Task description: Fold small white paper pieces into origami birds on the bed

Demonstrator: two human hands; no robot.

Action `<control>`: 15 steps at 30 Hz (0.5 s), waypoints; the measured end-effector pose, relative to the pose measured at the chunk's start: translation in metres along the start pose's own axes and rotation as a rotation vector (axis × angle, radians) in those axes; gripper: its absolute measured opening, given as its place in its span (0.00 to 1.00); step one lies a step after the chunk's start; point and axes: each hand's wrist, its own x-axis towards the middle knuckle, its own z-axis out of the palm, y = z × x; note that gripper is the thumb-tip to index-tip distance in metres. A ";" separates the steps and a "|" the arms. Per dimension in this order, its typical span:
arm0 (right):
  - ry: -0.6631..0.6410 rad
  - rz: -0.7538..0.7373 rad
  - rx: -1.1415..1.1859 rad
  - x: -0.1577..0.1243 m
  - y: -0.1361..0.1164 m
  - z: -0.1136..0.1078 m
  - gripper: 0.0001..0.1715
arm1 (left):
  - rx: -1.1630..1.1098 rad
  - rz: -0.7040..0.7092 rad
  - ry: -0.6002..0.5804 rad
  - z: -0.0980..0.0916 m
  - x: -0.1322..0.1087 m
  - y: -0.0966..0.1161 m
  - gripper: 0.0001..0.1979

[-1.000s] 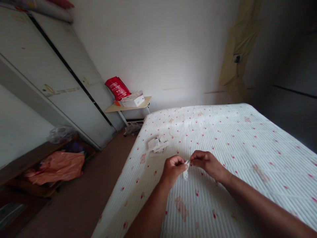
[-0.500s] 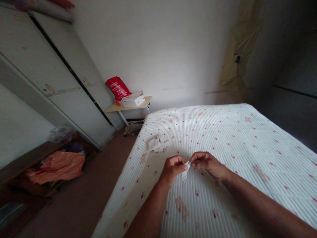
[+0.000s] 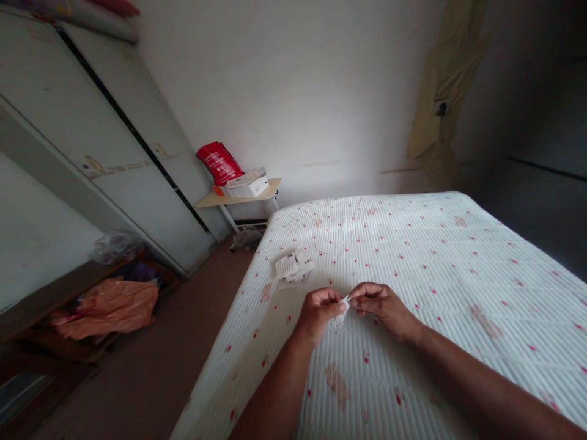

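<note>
My left hand point(image 3: 318, 310) and my right hand point(image 3: 381, 304) meet over the near part of a white mattress point(image 3: 435, 269) with small red marks. Both pinch a small white piece of paper point(image 3: 342, 313) between fingertips, with its lower end hanging toward the mattress. A little pile of white paper pieces point(image 3: 292, 267) lies on the mattress just beyond my left hand, near the left edge.
A pale wardrobe point(image 3: 92, 146) fills the left wall. A small side table point(image 3: 238, 197) at the bed's head carries a red bag point(image 3: 218, 162) and white boxes. An orange plastic bag point(image 3: 114, 304) lies on a low shelf left. Brown floor runs alongside the bed.
Both hands stay pinched on the paper piece and have drifted slightly left; the fingers shift a little on it. The pile has not moved.
</note>
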 end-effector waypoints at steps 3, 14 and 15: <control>0.017 -0.003 -0.024 -0.001 -0.003 0.003 0.10 | -0.008 0.009 0.008 0.000 0.000 0.000 0.12; -0.003 0.025 -0.048 -0.001 -0.006 0.000 0.14 | -0.029 0.020 0.035 0.000 0.001 -0.002 0.11; -0.013 0.037 -0.040 0.000 -0.006 -0.003 0.15 | -0.039 0.018 0.043 0.000 0.001 -0.002 0.11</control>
